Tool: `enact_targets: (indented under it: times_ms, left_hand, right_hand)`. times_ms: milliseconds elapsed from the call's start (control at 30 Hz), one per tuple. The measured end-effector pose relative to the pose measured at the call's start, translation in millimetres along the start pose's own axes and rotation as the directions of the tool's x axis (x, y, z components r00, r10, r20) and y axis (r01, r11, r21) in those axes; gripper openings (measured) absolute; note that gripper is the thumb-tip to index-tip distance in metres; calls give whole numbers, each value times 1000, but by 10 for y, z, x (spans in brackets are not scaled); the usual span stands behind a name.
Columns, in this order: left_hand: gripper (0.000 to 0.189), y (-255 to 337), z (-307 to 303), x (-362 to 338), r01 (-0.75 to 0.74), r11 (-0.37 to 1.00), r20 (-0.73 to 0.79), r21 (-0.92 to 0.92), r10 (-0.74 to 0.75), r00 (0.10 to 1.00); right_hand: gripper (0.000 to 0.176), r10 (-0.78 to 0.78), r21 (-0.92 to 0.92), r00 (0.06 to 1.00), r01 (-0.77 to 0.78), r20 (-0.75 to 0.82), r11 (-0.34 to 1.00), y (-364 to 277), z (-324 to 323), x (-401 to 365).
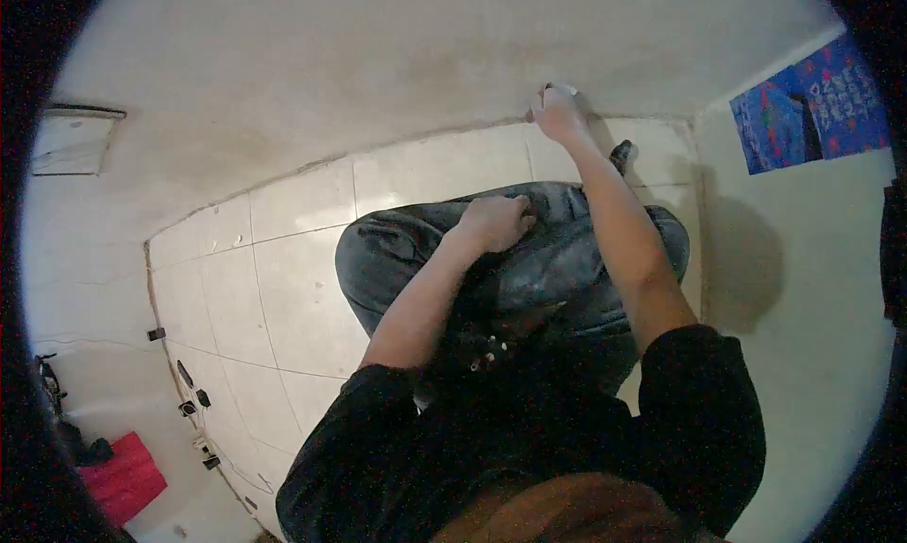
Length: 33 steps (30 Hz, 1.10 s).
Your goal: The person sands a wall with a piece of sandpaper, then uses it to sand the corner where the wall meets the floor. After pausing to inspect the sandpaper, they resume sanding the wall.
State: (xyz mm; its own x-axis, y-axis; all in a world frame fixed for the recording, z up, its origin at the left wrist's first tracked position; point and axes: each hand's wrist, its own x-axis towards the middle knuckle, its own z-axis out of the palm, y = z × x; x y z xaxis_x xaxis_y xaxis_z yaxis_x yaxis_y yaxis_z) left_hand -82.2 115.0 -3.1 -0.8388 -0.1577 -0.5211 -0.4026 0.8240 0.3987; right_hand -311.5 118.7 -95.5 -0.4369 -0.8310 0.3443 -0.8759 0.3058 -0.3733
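My right hand [559,114] reaches forward to the foot of the pale wall [406,61], near the edge where it meets the tiled floor. Its fingers are closed round a small whitish thing [566,88] that is too small to name. My left hand [497,224] rests on the dark trousers [539,259] over my crossed legs, with its fingers curled in; whether anything is inside them is hidden. A few small white bits [491,349] lie on the dark cloth at my lap.
Blue printed sheets [812,103] hang on the right wall. A dark object [621,155] is on the floor beyond my right knee. Chargers and cables [189,408] run along the left wall's foot, near a pink cloth [123,479]. A pale panel [74,144] is at the upper left.
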Motion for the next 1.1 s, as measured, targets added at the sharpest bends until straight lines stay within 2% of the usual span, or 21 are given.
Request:
enact_targets:
  times_ms: [67,133,233,333,433,467,500,567,600,667,700,767,867,1033,1100]
  left_hand:
    - [49,36,-26,-35,9,1000,-17,-8,-9,1000]
    - [48,38,-37,-16,12,1000,-3,5,-12,1000]
    - [48,54,-17,6,14,1000,8,-1,-14,1000]
    - [47,66,-37,-19,18,1000,23,-4,-18,1000]
    - [47,29,-58,-2,-5,1000,-4,-14,5,1000]
    - [47,33,-22,4,-19,1000,-13,-24,19,1000]
    - [47,35,16,24,3,1000,-1,-19,-3,1000]
    - [47,39,-9,32,44,999,23,10,-44,999]
    - [47,27,-5,32,31,999,25,-6,-31,999]
    - [46,63,-35,-21,54,998,27,-20,-54,998]
    - [46,87,-60,-31,62,998,25,-29,-61,998]
    - [45,-42,59,91,13,1000,7,9,-14,1000]
    - [44,22,36,61,29,1000,17,-5,-29,999]
    - [43,20,35,18,20,1000,-15,-15,-20,1000]
    - [43,-16,63,59,-3,1000,-25,-17,3,1000]
  right_hand:
    - [32,89,163,995,-81,-46,983,-122,-163,52]
    - [34,205,246,975,-221,88,944,-100,-172,107]
    - [37,210,292,947,-278,244,915,47,-44,81]
    - [37,168,129,982,-178,83,976,118,81,59]
    - [36,308,164,933,-339,186,926,-272,-425,157]
    - [35,195,-20,957,-196,214,980,-189,-345,123]
    - [35,91,-196,960,-39,264,980,-49,-199,70]
    - [34,-39,-277,970,106,239,955,221,190,29]
    - [34,-63,-202,988,91,141,975,362,395,41]
    - [32,-22,-38,999,24,40,999,353,286,44]
    - [32,31,54,998,-34,48,998,72,19,87]
    - [32,49,79,994,-56,97,995,-1,-101,114]
    - [32,39,-11,984,-37,175,999,52,-54,41]
    - [32,289,204,945,-317,156,926,-156,-229,150]
    - [33,287,233,936,-332,206,914,-213,-365,123]
